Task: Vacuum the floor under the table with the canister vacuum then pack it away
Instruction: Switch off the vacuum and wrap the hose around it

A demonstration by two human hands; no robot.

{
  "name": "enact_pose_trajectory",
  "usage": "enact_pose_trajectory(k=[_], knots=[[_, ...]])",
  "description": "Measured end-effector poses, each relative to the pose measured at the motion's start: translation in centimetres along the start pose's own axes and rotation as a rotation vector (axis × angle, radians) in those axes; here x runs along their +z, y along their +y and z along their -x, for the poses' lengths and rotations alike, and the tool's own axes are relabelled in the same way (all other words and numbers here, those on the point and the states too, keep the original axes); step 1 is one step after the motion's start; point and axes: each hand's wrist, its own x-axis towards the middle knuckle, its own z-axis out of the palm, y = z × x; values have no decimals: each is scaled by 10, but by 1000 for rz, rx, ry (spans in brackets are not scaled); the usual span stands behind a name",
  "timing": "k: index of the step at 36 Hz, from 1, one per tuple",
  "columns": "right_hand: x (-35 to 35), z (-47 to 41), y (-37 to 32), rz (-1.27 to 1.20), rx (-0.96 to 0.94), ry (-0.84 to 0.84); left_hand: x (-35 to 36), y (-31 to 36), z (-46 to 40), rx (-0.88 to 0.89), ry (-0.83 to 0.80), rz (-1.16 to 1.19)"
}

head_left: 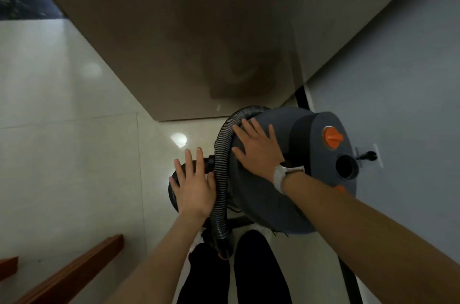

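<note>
Right hand, fingers spread flat, is pressing on the tilted vacuum; left hand, likewise wide open, is lying beside the hose. Vacuum is sitting near the wall, below the table edge; floor is lying open leftward.

The hose is looped over the canister vacuum, flanked by the left hand and right hand.
</note>
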Motion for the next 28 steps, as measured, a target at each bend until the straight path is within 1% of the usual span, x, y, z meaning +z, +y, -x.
enact_pose_trajectory(k=[2, 4, 7, 9, 10, 13, 16, 18, 20, 23, 26, 28], knots=[[-15, 18, 11, -67, 40, 79, -19, 15, 6, 40, 52, 4], [-30, 36, 25, -140, 87, 157, -37, 37, 11, 115, 99, 9], [-44, 63, 53, -276, 177, 331, -57, 78, 18, 276, 137, -34], [-47, 80, 75, -336, 210, 462, -62, 108, 25, 381, 140, -100], [-45, 88, 87, -357, 225, 498, -62, 123, 29, 432, 137, -137], [-35, 113, 123, -371, 252, 496, -50, 168, 41, 553, 79, -203], [-17, 135, 167, -428, 311, 467, -25, 208, 50, 625, -1, -251], [-1, 144, 200, -552, 390, 478, -4, 234, 53, 653, -43, -279], [16, 149, 233, -707, 513, 497, 23, 260, 52, 674, -76, -316], [45, 150, 280, -917, 710, 476, 69, 299, 48, 732, -88, -320], [77, 144, 321, -1011, 818, 421, 117, 336, 39, 766, -70, -343], [100, 137, 347, -1068, 863, 363, 148, 355, 29, 734, -138, -410]])
